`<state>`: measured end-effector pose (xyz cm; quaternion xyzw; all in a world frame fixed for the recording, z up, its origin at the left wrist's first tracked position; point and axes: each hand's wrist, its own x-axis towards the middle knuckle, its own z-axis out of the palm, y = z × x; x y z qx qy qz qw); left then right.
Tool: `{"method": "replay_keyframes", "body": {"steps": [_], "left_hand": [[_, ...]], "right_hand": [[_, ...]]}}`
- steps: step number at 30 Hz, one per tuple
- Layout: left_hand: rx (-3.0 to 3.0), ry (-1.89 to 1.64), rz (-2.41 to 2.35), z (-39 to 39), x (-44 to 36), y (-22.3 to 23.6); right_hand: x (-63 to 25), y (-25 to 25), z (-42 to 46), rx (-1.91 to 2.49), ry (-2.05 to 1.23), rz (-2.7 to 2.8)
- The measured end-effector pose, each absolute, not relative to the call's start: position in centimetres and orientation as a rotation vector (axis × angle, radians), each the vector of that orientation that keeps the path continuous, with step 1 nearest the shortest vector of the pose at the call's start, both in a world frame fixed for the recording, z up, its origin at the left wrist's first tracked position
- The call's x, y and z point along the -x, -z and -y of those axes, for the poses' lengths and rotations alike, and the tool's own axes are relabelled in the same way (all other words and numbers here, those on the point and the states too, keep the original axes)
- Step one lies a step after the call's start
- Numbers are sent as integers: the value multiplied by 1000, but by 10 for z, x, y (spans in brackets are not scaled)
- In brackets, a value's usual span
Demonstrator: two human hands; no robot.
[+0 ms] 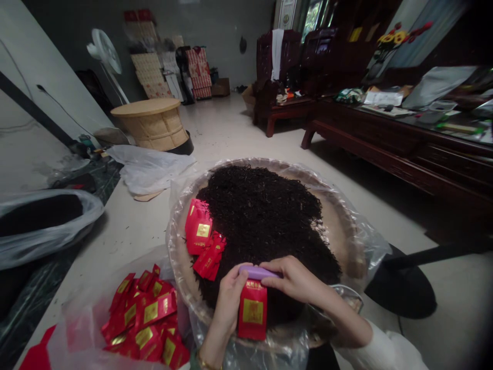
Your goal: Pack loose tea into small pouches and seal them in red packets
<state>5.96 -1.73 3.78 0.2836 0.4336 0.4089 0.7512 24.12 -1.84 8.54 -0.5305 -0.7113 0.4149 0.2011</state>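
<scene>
My right hand [287, 277] pinches a small purple bar-shaped tool [254, 272], which lies across the top edge of a red foil packet [252, 311] with a gold square label. My left hand [230, 293] is closed at the packet's upper left corner, its thumb by the tool's left end. The packet hangs upright over the near rim of a round, plastic-lined tray [346, 226]. Dark loose tea leaves [262, 210] are heaped in the tray. On its left side lie flat red packets [199, 226] and a smaller bunch of red packets [211, 256].
Lower left, a clear plastic bag [82, 318] holds several red packets [148, 316]. Another bag [87, 221] has dark contents. A metal-rimmed container [348, 298] sits by my right forearm. A black stand base [404, 288], woven drum [152, 123] and wooden table [385, 139] stand around.
</scene>
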Motion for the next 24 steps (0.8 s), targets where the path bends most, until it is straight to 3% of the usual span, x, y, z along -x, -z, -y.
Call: {"method": "replay_keyframes", "body": {"steps": [6,14,24], "left_hand": [[-727,-836,-921,18,-59,-23],[-721,-895,-997,20,-59,-25],[-1005,-939,-1149,20,-57,-41]], "right_hand": [[-248,-74,17,1531,-1146,1829],[-265,-56,15,1708,-568,1746],[-208,-64,29,1303,-863,1861]]}}
